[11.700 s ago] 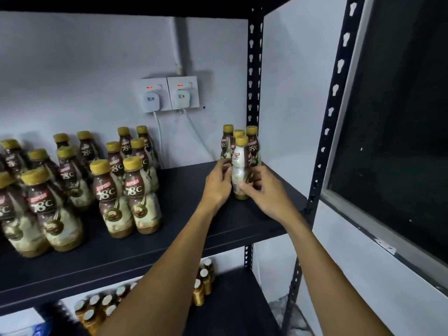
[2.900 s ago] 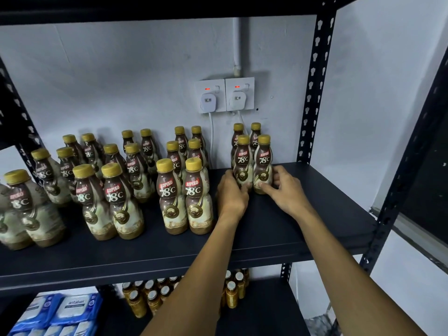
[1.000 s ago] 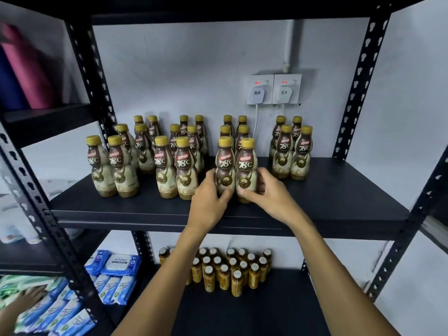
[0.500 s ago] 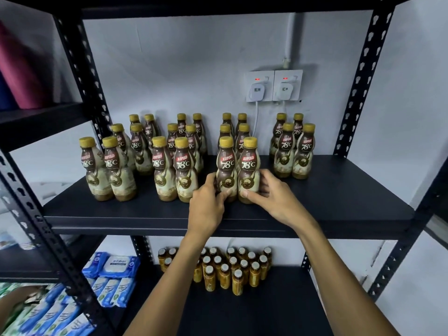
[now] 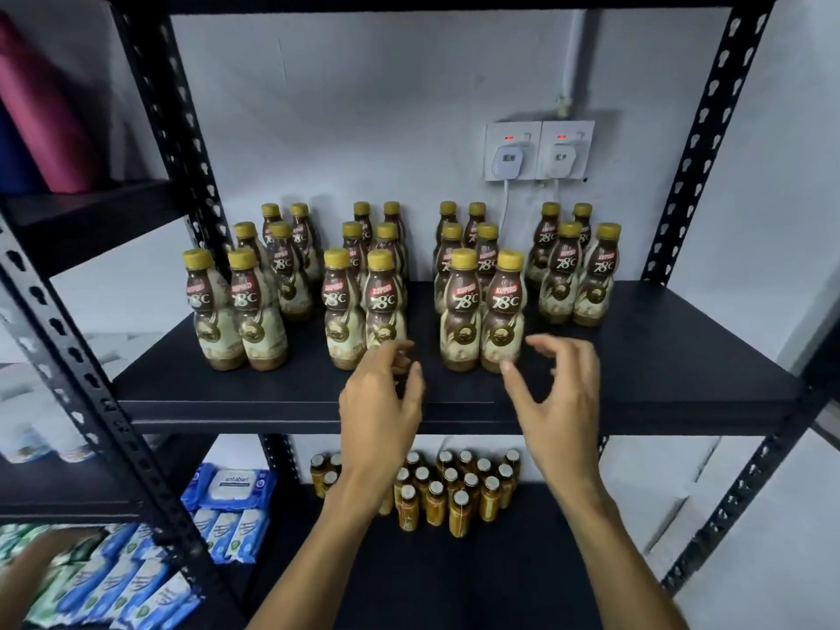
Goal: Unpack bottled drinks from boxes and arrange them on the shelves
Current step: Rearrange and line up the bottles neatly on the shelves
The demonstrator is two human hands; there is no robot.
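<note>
Several brown coffee bottles with gold caps stand in paired rows on the black shelf (image 5: 659,370). The front pair of the third row (image 5: 482,311) stands just beyond my hands. My left hand (image 5: 382,402) hovers in front of the shelf edge with loosely curled fingers, holding nothing. My right hand (image 5: 554,393) hangs to the right of that pair, fingers spread and relaxed, also holding nothing. Neither hand touches a bottle.
Small amber bottles (image 5: 454,488) fill the lower shelf. Blue wet-wipe packs (image 5: 227,502) lie at lower left, where another person's hand (image 5: 27,570) reaches in. Two wall sockets with plugs (image 5: 536,152) sit behind the bottles. Black perforated uprights (image 5: 704,143) frame the shelf.
Both hands have let go of the front bottle pair and drawn back toward me. The pair stays standing on the shelf.
</note>
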